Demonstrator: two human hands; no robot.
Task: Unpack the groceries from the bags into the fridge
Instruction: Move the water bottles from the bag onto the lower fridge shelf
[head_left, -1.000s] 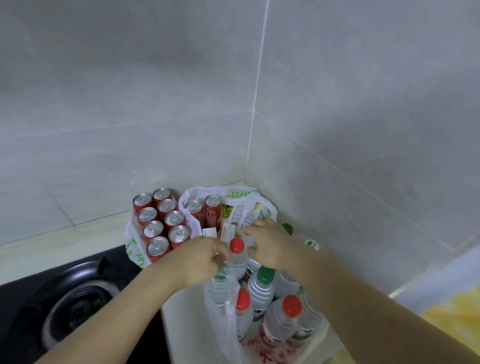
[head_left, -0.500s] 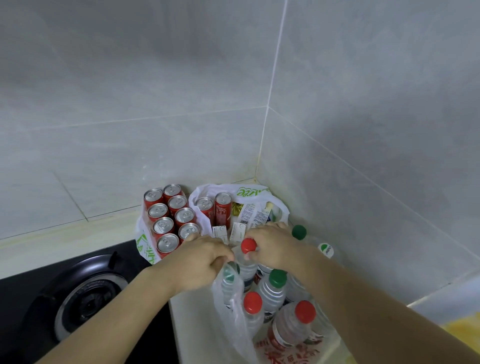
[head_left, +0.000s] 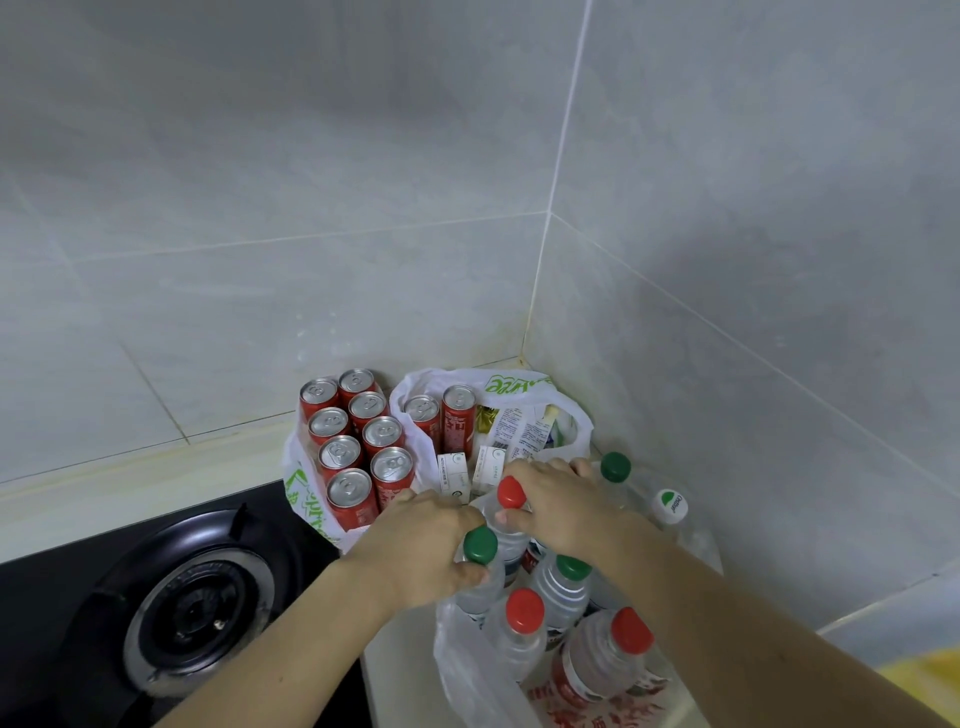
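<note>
Plainly, from the head view, a green-capped bottle (head_left: 480, 564) is gripped by the left hand (head_left: 415, 551) and a red-capped bottle (head_left: 510, 506) by the right hand (head_left: 563, 512), both inside the clear bag (head_left: 467, 670). Red cans (head_left: 353, 447) are stood behind that bag, a burner (head_left: 200, 605) left of it.

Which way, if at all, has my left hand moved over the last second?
Yes. The left hand has slid a little toward you, away from the front red can, and now grips the green-capped bottle just below its cap.
</note>
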